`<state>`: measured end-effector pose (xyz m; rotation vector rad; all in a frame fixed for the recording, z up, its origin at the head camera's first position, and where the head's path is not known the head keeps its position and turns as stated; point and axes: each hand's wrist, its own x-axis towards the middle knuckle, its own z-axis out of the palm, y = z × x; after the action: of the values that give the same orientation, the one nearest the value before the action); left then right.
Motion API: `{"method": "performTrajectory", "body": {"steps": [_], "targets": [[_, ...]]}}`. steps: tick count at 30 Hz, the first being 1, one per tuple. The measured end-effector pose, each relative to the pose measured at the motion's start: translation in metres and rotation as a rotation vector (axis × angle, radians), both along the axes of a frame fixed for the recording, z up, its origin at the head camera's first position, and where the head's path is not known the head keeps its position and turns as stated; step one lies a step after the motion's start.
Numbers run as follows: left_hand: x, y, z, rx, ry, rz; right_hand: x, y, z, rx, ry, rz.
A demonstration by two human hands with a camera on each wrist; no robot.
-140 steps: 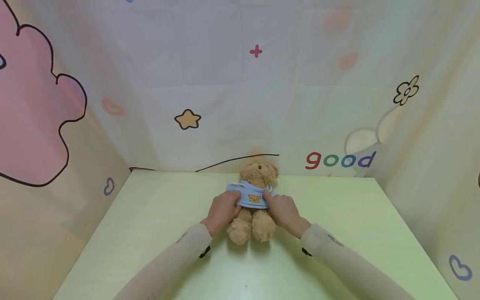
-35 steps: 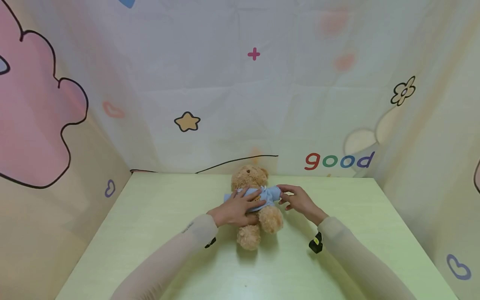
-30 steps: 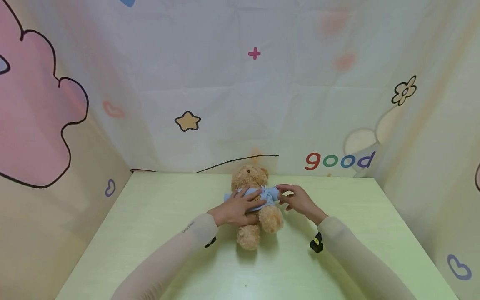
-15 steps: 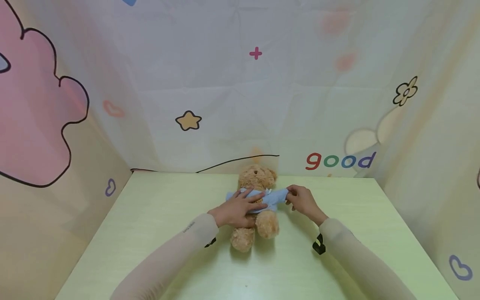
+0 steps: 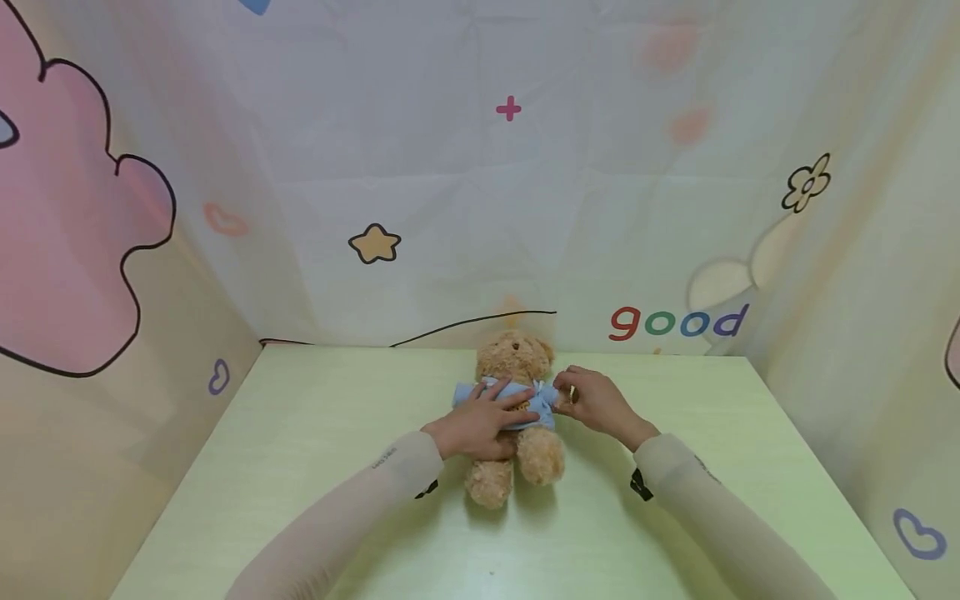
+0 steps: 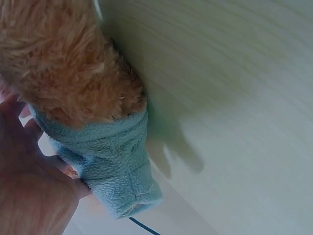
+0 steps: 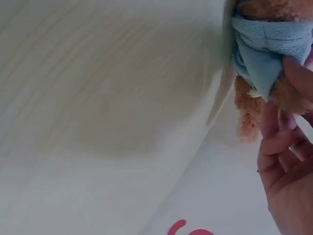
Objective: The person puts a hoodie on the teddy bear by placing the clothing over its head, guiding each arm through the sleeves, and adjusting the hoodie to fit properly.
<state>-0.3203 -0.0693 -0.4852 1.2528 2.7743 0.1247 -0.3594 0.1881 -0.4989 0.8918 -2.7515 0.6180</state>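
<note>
A light-brown teddy bear (image 5: 512, 357) lies on its back, head toward the back wall, wearing a light-blue shirt (image 5: 462, 394). My left hand (image 5: 476, 423) rests across its chest with fingers spread, covering much of the printed front. In the left wrist view, one blue sleeve (image 6: 124, 183) extends past the thumb side of that hand. My right hand (image 5: 600, 402) pinches the end of the bear's arm on the right. Brown fur of the paw (image 7: 289, 95) shows between thumb and fingers in the right wrist view, just beyond the blue cuff (image 7: 264, 73).
The pale green table (image 5: 337, 400) reaches back to a hanging patterned cloth (image 5: 435, 150). Side cloths (image 5: 885, 350) border it left and right. Each sleeved forearm has a dark strap (image 5: 641, 485) at the wrist.
Earlier both hands gripped the shirt's sides; the left then moved onto the chest, the right to the bear's arm. Half a second ago the sleeve was stretched outward; now it sits shorter, paw fur showing.
</note>
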Motion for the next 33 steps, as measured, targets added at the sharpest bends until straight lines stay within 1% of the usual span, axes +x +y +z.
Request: {"method": "performTrajectory", "body": {"steps": [1,3,7,11,12,14,17,19,21,23,26,28,30,33], "targets": [[0.0,0.001,0.0,-0.003,0.003,0.001,0.001,-0.001,0.001,0.016,0.028,0.007],[0.0,0.001,0.0,-0.012,0.002,0.007,0.002,-0.003,0.002,0.034,0.044,0.029],[0.0,0.003,0.0,-0.033,0.002,0.016,0.006,-0.004,0.005,0.052,0.008,0.064],[-0.001,0.004,-0.001,-0.042,0.008,0.015,0.005,-0.005,0.007,0.093,-0.034,0.08],[-0.002,0.004,-0.001,-0.044,0.009,0.016,0.005,-0.004,0.007,0.078,-0.062,0.083],[-0.002,0.003,-0.002,-0.043,0.008,0.021,0.003,-0.001,0.006,0.02,-0.164,0.085],[-0.003,0.002,-0.003,-0.037,0.002,0.023,0.0,0.008,0.001,-0.162,-0.383,0.071],[-0.003,0.001,-0.004,-0.029,0.001,0.022,-0.001,0.014,-0.001,-0.27,-0.5,0.041],[-0.003,0.002,-0.005,-0.024,0.006,0.016,-0.001,0.018,-0.002,-0.32,-0.55,0.01],[-0.003,0.002,-0.005,-0.021,0.01,0.016,-0.002,0.017,-0.002,-0.311,-0.553,-0.003],[-0.002,0.003,-0.004,-0.023,0.018,0.021,-0.003,0.012,-0.002,-0.251,-0.507,-0.009],[-0.002,0.003,-0.004,-0.021,0.014,0.021,-0.003,0.01,-0.001,-0.231,-0.489,-0.013],[-0.002,0.003,-0.005,-0.018,0.011,0.016,-0.003,0.01,0.001,-0.247,-0.488,-0.022],[-0.002,0.0,-0.005,-0.001,-0.001,0.002,-0.004,0.015,0.003,-0.299,-0.502,-0.034]]}}
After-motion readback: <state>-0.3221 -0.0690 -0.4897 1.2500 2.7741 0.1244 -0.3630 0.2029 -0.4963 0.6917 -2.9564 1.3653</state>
